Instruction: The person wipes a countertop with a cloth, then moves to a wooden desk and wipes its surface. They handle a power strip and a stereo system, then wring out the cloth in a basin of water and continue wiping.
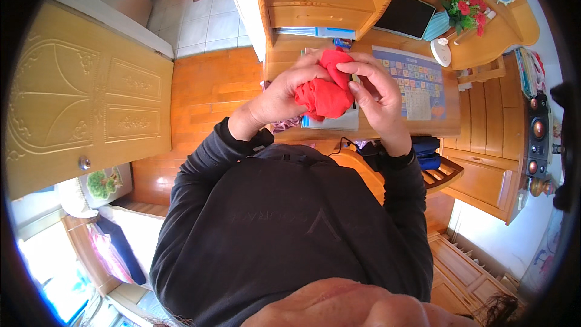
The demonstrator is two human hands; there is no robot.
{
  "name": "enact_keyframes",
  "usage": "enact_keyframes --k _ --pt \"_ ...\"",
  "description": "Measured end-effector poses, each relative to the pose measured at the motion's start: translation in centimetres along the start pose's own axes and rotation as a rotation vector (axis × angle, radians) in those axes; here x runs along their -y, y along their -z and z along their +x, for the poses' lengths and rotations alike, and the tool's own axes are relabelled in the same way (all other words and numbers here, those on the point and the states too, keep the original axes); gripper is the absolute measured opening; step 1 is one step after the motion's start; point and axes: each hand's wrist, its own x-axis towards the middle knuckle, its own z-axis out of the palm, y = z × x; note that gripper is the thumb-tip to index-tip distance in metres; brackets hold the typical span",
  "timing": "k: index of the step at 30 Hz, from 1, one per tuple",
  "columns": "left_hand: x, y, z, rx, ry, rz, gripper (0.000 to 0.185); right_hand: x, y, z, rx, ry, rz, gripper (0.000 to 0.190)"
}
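A bunched red cloth [324, 100] is held up between both hands above a wooden desk [281, 61]. My left hand [290, 86] grips the gathered lower bundle from its left side. My right hand [374, 88] pinches a raised fold of the same cloth between thumb and fingers on the right. Beneath the cloth, partly hidden by it and the hands, lie papers or a folder with a blue edge [336, 123]. A patterned mauve fabric [287, 123] shows at the desk's edge, below my left wrist.
A blue printed desk mat [429, 70] with a paper sheet lies to the right. Behind it stand a dark-screened tablet [405, 14], a round white lamp base [440, 52] and red flowers [465, 7]. A wooden chair [442, 175] touches the near side. A door [91, 95] stands left.
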Motion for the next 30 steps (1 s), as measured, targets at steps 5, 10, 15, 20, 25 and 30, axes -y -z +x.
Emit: enact_keyframes --k 5,10,15,20,25,30 --pt "1.0 -1.8 -1.1 -0.108 0.122 -0.129 0.058 -0.3 -1.3 -0.5 -0.087 -0.094 0.127 0.030" --pt "1.3 -2.1 -1.6 -0.452 0.234 -0.357 0.065 -2.7 -2.6 -0.8 -0.282 -0.243 0.259 0.044" --pt "2.1 0.2 -1.7 -0.727 0.389 -0.772 0.039 -6.6 -5.7 -2.0 0.039 -0.374 0.429 0.048" --pt "3.0 2.8 -3.3 -0.849 0.379 -0.830 0.038 -8.5 -4.3 -3.5 0.112 -0.728 0.539 0.031" --pt "5.3 5.5 -4.7 -0.898 0.370 -0.921 0.037 -9.2 -1.6 -3.3 0.126 -0.589 0.327 0.025" --pt "6.4 6.4 -5.6 -0.920 0.418 -0.902 0.036 -8.2 -0.4 -3.0 0.131 -0.598 0.220 0.025"
